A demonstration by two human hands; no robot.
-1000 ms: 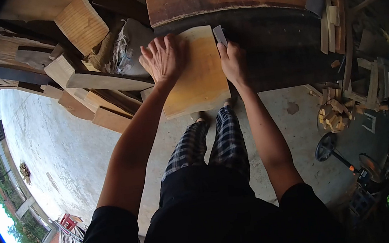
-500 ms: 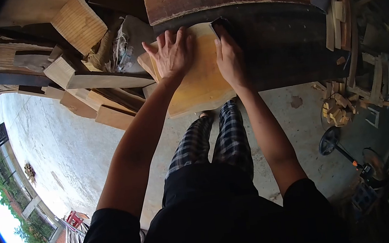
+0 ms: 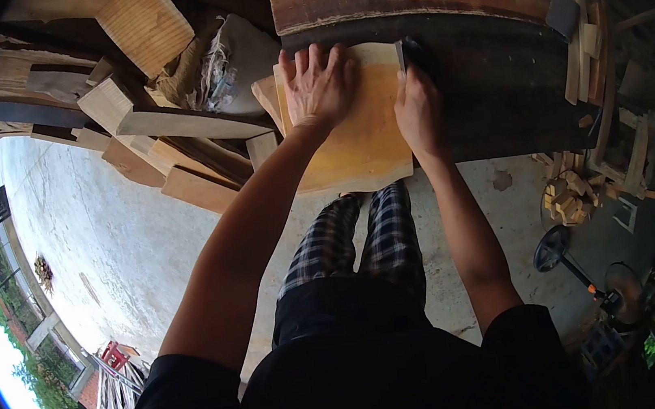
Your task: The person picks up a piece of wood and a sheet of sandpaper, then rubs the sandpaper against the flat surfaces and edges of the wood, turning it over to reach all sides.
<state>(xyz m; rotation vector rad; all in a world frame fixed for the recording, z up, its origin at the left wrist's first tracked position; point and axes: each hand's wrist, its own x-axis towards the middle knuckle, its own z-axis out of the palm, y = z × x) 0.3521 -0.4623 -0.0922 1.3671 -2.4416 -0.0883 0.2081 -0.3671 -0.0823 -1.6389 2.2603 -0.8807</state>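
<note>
Left hand (image 3: 320,89) spread flat on yellow-tan wooden board (image 3: 367,130), overhanging dark wooden desk's (image 3: 518,91) near-left corner. Right hand (image 3: 421,111) grips dark flat block (image 3: 413,55) at board's edge; uneven pressure could tip board.

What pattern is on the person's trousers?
Dark and light plaid on the trousers, best seen in the head view.

The left hand (image 3: 319,89) lay palm down on the yellow board (image 3: 368,138), fingers forward and slightly spread. The right hand (image 3: 419,107) was curled at the board's right edge, thumb uppermost, fingertips hidden. Both arms reached forward to the board, the left slanting more.
</note>
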